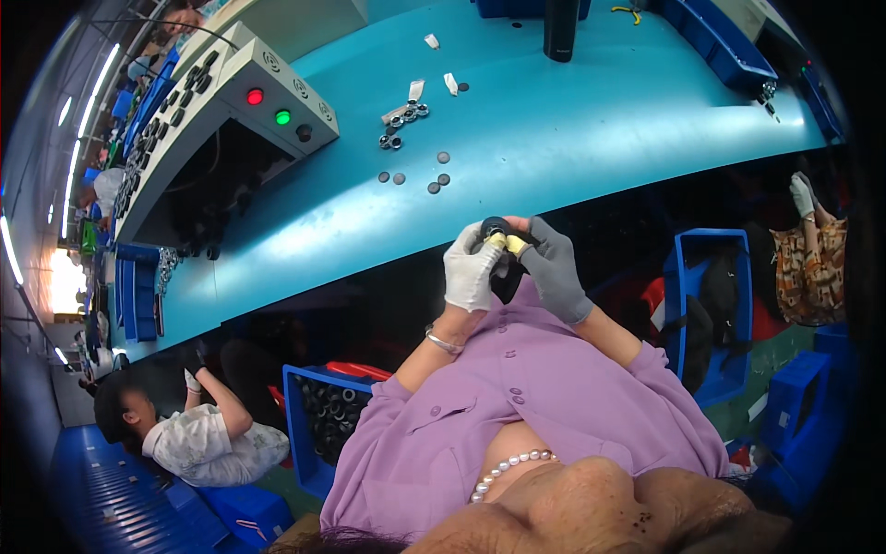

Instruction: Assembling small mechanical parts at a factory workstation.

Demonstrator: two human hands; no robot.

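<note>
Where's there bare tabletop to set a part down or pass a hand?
Biggest patch of teal tabletop: ahead of the right hand, right of the dark discs, below the black cylinder. Smaller: between the control box and discs. Crowded: mid-table, with discs, silver rings and white packets; also the box's top, dotted with black rings.
</note>
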